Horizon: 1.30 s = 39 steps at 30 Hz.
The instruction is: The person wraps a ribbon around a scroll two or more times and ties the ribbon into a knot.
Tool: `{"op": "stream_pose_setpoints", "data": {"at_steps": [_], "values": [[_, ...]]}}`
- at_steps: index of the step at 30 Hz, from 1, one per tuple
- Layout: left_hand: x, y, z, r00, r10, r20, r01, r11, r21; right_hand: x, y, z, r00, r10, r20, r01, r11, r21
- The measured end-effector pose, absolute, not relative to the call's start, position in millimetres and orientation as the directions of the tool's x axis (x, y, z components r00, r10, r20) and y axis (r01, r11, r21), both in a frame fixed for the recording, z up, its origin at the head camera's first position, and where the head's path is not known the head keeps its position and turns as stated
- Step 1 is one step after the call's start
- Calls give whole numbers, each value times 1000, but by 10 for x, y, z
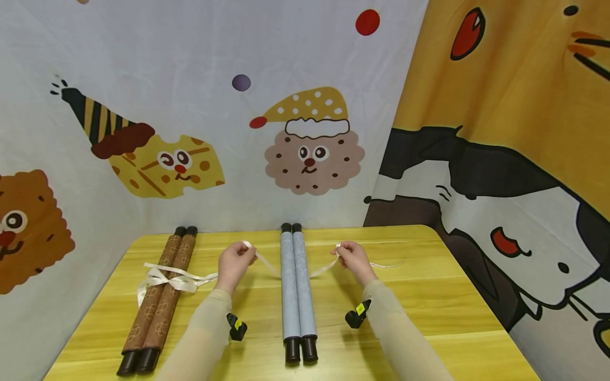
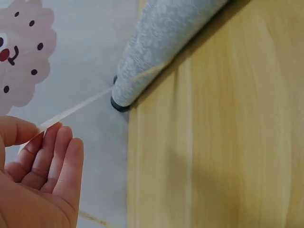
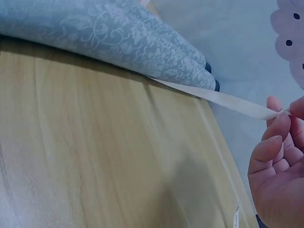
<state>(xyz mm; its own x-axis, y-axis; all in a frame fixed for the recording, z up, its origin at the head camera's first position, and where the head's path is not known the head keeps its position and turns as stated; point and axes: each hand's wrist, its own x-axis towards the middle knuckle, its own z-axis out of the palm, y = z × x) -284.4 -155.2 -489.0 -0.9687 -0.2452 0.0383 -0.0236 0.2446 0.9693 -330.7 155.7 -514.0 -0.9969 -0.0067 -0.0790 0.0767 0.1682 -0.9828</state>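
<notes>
A double-rolled scroll point(image 1: 290, 296) in pale blue floral cloth, with black end caps, lies lengthwise in the middle of the table. A thin cream ribbon point(image 1: 268, 264) runs beneath it and comes out on both sides. On the left, my left hand point(image 1: 233, 267) pinches one part of the ribbon between thumb and fingers, raised above the table. My right hand point(image 1: 358, 263) likewise pinches the ribbon's other side point(image 3: 228, 100), pulled up from under the scroll. Past that hand, the loose ribbon tail trails to the right.
A brown patterned double-rolled scroll point(image 1: 164, 312), tied with a cream ribbon bow point(image 1: 183, 284), lies on the left of the wooden table point(image 1: 429, 296). A cartoon-printed curtain point(image 1: 229, 47) hangs behind the table's far edge.
</notes>
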Motion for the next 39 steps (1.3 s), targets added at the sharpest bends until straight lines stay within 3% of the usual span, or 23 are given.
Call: {"op": "stream_pose_setpoints", "data": {"at_steps": [5,10,19,39], "values": [[-2840,-1475,-4827,-975,-222,23,4,86,996,-3312,1550,-5096,-996,-15,-83,82,62,-995],[-2833,-1356,-4788,-985,-171,12,11,6,1000,-3336,1501,-4994,-999,-34,-42,41,57,-998],[-2832,-1143,-4788,-991,-110,74,62,115,991,-3364,1312,-4648,-990,-131,52,-60,53,-997],[-2894,-765,-4894,-986,-69,150,139,143,980,-3350,962,-4146,-953,-260,157,-189,101,-977]]}}
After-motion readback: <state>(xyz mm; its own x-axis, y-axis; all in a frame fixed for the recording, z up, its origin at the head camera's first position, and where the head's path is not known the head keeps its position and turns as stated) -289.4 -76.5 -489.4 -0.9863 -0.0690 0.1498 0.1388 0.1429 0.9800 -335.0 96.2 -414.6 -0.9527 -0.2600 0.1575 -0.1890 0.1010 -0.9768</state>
